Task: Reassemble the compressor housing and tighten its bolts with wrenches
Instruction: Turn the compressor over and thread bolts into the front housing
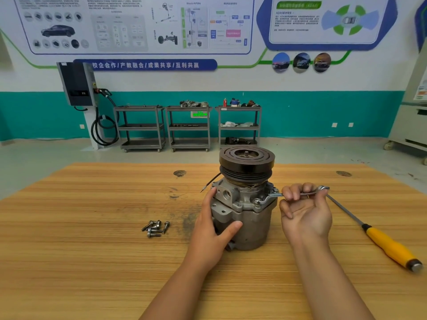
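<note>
Compressor [242,218] stands upright near the middle of the wooden table [92,250], black grooved pulley [246,162] on top with a threaded shaft stub showing in its centre. Housing is dull grey cast metal, rough, roundish barrel below and a flanged upper section with a ported block on my left side. A thin wire lead [210,181] sticks out to the left under the pulley. My left hand [212,229] wraps the housing's left side, thumb across the front, fingers up on the ported block. It grips the body firmly. My right hand [305,209] is palm up, fingers curled over the shank of a slim shiny steel wrench [270,197], holding it. The wrench's offset ring end sits on a flange bolt [257,201] on the housing's right front; its other end pokes out past my fingers to the right. Loose bolts [156,227] lie in a small heap on the table left of the compressor, apart from it. A screwdriver [390,247] with a yellow handle and long steel shaft lies diagonally at the right. The tabletop has light wood grain, with dark grimy smudges beside the compressor.
</note>
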### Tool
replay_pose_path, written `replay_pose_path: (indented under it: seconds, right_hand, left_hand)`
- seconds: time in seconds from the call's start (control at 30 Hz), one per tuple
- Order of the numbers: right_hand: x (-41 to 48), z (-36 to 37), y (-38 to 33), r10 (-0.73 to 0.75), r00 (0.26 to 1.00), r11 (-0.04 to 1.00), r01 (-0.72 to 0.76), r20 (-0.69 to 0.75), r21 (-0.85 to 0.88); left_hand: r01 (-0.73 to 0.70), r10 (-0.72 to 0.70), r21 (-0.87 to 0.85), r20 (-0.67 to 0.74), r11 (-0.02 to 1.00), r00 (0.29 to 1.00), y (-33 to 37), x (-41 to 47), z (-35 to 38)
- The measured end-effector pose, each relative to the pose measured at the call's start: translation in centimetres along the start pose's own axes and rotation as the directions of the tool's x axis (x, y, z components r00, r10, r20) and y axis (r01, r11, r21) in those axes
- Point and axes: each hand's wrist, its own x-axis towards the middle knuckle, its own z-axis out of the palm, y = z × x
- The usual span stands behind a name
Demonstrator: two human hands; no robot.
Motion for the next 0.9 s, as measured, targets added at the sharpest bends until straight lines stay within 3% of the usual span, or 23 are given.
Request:
replay_pose_path:
  seconds: [0.23,0.4,0.53,0.63,0.7,0.8,0.9]
  right_hand:
    - [1.3,0.8,-0.3,0.069,0.997,0.996,-0.068,0.020,-0.065]
    - [-1.1,0.5,-0.2,-0.118,0.993,0.990,0.119,0.014,-0.074]
    - [-4.0,0.8,0.3,-0.339,0.937,0.928,0.348,0.083,-0.134]
    - [-6.2,1.1,1.6,-0.525,0.832,0.802,0.554,0.179,-0.224]
    - [-7.3,1.4,2.7,-0.605,0.730,0.670,0.682,0.316,-0.294]
    - [-8.0,1.3,3.9,-0.596,0.595,0.443,0.804,0.540,-0.397]
    - [-8.0,0.9,4.6,-0.501,0.517,0.229,0.853,0.694,-0.470]
  left_hand:
    - [0.000,0.000,0.008,0.001,1.000,1.000,-0.1,0.1,0.0]
    - [0.012,-0.012,0.012,0.001,1.000,1.000,-0.2,0.2,-0.1]
    - [0.015,-0.015,0.018,0.004,1.000,1.000,-0.4,0.1,-0.2]
    - [0.010,-0.010,0.016,-0.002,1.000,1.000,-0.3,0.0,-0.1]
    - [0.003,-0.003,0.026,-0.007,1.000,1.000,-0.4,0.1,-0.1]
    - [-0.016,0.017,0.053,-0.015,0.998,1.000,-0.2,0.1,0.0]
    - [-0.007,0.009,0.082,-0.019,0.997,1.000,-0.1,0.0,-0.1]
